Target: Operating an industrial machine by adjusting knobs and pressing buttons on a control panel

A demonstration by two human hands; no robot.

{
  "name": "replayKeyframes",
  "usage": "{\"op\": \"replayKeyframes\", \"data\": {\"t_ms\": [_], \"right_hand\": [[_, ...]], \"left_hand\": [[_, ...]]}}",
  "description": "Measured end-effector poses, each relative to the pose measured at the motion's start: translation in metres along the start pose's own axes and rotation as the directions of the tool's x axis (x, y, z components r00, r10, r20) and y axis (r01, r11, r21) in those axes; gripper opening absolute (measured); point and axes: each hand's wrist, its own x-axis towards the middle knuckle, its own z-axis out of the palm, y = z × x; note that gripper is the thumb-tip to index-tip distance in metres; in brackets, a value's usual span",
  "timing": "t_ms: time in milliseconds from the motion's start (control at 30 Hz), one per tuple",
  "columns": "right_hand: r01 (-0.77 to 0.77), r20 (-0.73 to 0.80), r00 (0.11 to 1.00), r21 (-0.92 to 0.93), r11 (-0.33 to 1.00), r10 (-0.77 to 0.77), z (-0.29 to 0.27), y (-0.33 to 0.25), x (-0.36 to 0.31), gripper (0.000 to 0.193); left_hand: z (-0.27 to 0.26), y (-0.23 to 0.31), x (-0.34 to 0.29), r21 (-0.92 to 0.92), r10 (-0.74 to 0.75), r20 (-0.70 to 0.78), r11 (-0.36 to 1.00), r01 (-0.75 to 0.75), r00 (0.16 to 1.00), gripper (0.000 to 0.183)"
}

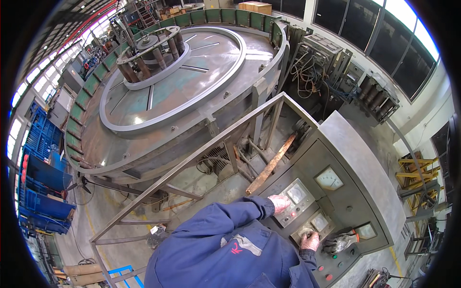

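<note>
Both my arms, in dark blue sleeves, reach to a grey metal control console (343, 197). My left hand (279, 204) lies at the left side of the upper instrument panel (298, 204), its fingers curled down; what they hold is hidden beneath them. This panel carries a small meter (297, 193) and a red indicator light. On the lower instrument panel (321, 234), my right hand (310, 241) pinches a control knob (304, 231) with a pale round dial, next to a second meter (319, 221). Grey work gloves (339, 243) rest on the console just right of that hand.
Red push buttons (329, 277) and a green one sit near the console's front. A metal railing (192, 163) separates me from a huge round turntable (216, 57). A wooden board (271, 165) leans behind the console. Blue metal racks (45, 187) stand left, yellow frames (417, 168) right.
</note>
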Motion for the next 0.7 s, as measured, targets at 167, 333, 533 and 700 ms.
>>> {"op": "replayKeyframes", "data": {"t_ms": [167, 333, 533, 700], "right_hand": [[-0.006, -0.012, 1.000, 0.008, 1.000, 0.006, 0.001, 0.001, -0.001, 0.032], [-0.005, -0.013, 1.000, 0.017, 1.000, 0.005, 0.003, 0.001, 0.000, 0.032], [-0.017, -0.019, 1.000, 0.010, 1.000, 0.017, 0.002, 0.000, -0.001, 0.032], [-0.029, -0.003, 1.000, 0.011, 1.000, 0.029, 0.002, 0.002, 0.000, 0.033]], "left_hand": [[-0.008, 0.003, 0.000, -0.010, 0.000, 0.003, 1.000, 0.000, 1.000, 0.019], [-0.006, 0.004, -0.001, -0.001, -0.037, 0.028, 0.999, 0.037, 0.999, 0.021], [-0.021, 0.013, -0.001, -0.006, -0.072, 0.081, 0.997, 0.072, 0.994, 0.024], [-0.020, 0.011, -0.001, -0.005, -0.048, 0.078, 0.999, 0.049, 0.996, 0.026]]}}
